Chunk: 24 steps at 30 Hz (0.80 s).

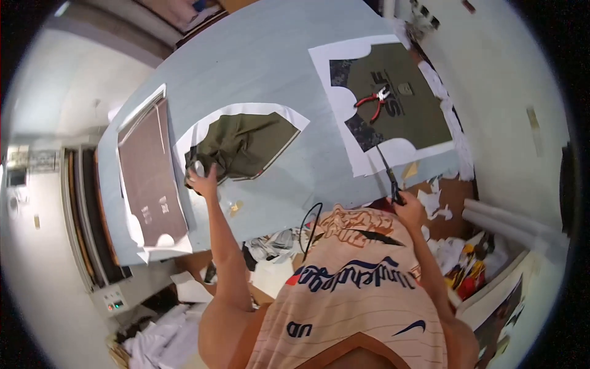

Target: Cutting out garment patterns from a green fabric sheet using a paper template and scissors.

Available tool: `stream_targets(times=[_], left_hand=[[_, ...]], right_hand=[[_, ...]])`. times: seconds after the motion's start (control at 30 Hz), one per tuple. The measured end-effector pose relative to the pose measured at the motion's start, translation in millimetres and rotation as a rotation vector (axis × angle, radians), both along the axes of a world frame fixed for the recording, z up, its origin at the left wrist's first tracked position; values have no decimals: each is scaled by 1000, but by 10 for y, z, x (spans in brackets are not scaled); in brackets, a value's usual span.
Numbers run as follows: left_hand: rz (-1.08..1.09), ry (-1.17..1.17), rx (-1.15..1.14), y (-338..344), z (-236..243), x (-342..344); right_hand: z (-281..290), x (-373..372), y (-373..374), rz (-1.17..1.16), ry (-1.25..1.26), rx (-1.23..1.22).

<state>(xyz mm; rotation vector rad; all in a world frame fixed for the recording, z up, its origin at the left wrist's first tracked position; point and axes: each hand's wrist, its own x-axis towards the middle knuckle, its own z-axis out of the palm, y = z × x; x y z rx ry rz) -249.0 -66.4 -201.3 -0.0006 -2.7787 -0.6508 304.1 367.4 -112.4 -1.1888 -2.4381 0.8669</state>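
My left hand grips the bunched left end of a crumpled olive fabric piece lying on a curved white sheet; a small pale item at my fingers is too small to make out. My right hand holds long black scissors at the table's near edge, blades toward an olive panel with dark patterned patches and printed marks, laid on white paper. Red-handled pliers rest on that panel.
A stack of brownish panels and white sheets lies at the left of the pale blue table. Scraps pile along the right and beneath the near edge. Translucent rolls jut in at right; a machine with a control panel stands lower left.
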Motion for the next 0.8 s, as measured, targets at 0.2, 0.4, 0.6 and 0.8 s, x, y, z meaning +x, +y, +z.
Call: stream_targets(times=[0.2,0.4,0.6,0.8], left_hand=[[-160,-986,-541,32,-902,-1033],[-312,78,-790,-30,-944,-828],[-510,-333,-156,682,-242,-36],[-1073,58,-7,2351,341,-399]], right_hand=[[331,19,83,104,-211,-58],[-168,228,-312,-127,-32,32],[39,392,-1159,-405,0,-108],[225,407,-1553,-481,73,-142]])
